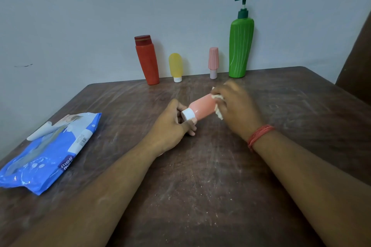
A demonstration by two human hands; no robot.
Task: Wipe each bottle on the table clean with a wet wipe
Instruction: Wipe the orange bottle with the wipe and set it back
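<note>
On the table [200, 186], four bottles stand in a row along the far edge, against the wall [100, 6]: from left to right a flip-cap bottle [147, 62], a squeeze tube [175, 67] on its cap, a small ribbed bottle [213, 62], and a pump bottle [241, 46]. Nearer, at mid-table, a fifth bottle [200, 108] lies tilted between the left hand [170, 126] at its cap end and the right hand [236, 106], which presses a wet wipe [218, 112] to its base, seemingly just above the tabletop. A wipes packet [50, 150] lies flat at the near left.
</note>
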